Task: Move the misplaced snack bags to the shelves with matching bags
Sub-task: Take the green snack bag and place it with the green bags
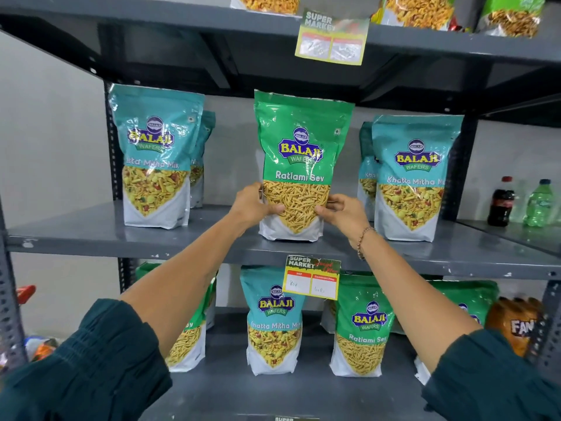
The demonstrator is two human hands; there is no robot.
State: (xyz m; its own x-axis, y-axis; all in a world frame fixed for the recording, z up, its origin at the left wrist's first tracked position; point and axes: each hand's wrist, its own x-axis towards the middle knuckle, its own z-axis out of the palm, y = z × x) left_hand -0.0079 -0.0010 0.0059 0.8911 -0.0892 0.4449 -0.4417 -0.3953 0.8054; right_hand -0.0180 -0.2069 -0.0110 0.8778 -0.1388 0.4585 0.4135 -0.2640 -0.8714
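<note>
A green Ratlami Sev bag (299, 147) stands upright in the middle of the middle shelf (91, 235). My left hand (250, 205) grips its lower left side and my right hand (344, 212) grips its lower right side. Teal Khatta Mitha Mix bags stand to its left (154, 153) and right (409, 177) on the same shelf, with more behind them. On the lower shelf (273, 390) a teal Khatta Mitha Mix bag (273, 320) stands between green Ratlami Sev bags, one at the right (361, 329) and one at the left (189, 344) partly hidden by my left arm.
Price tags hang from the middle shelf's edge (312, 279) and the top shelf's edge (332, 38). Snack bags (419, 10) line the top shelf. Two drink bottles (501, 202) stand at the far right. An orange Fanta bottle (516, 323) sits at the lower right.
</note>
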